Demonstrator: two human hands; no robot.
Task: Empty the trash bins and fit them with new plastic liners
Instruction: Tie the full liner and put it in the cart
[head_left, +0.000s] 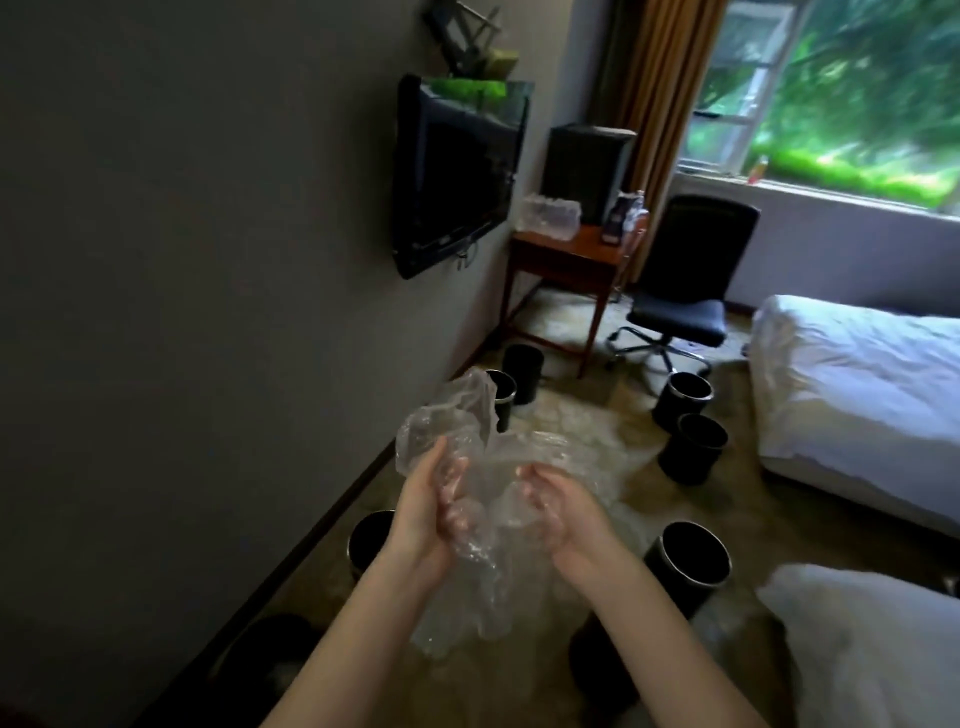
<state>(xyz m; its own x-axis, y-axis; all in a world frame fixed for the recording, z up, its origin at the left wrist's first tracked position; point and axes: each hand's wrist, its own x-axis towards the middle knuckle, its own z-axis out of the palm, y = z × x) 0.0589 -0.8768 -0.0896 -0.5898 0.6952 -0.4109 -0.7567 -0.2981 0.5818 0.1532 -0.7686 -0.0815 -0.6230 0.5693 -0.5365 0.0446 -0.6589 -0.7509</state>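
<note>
While left hand (431, 499) and right hand (550, 506) curl fingers (452, 475) round a clear liner (467, 431), bins (672, 587) stand on carpet (582, 395)
Grey wall (208, 312) left, bed (857, 374) right, desk (566, 249) by window (841, 93)

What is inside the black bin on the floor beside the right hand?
The bin shows only a dark inner wall below a shiny rim; no liner folds over it, no trash is visible. Its bottom is lost in shadow, so emptiness cannot be confirmed.

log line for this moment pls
left hand: grips clear plastic liner | right hand: grips same liner | liner: crumpled between hands | black trash bin: upright on floor, right of hands
</note>
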